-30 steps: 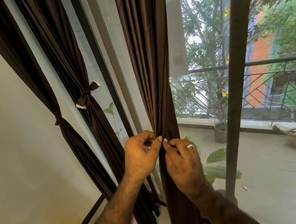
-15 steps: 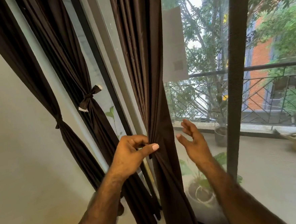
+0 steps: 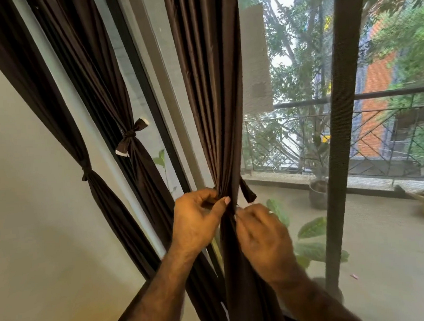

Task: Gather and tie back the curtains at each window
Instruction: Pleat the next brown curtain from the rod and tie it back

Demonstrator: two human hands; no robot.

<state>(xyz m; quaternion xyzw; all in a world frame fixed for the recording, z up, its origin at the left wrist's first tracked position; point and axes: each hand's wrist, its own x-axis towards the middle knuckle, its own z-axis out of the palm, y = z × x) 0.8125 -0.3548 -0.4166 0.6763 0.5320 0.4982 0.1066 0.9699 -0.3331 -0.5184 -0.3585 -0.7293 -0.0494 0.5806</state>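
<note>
Head view. Centre frame: left hand (image 3: 198, 224) pinches the gathered brown curtain (image 3: 211, 97) to keep its pleats bunched; right hand (image 3: 261, 234), fingers curled at the bundle, apparently works the tie strip (image 3: 248, 194) protruding right. Left of frame: two tied curtains (image 3: 129, 141).

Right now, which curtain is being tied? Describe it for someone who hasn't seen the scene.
Start at the window's dark vertical bar. Left of it hang three brown curtains; take the nearest curtain, bunched between the left hand and right hand. The other two already carry knotted ties.
</note>
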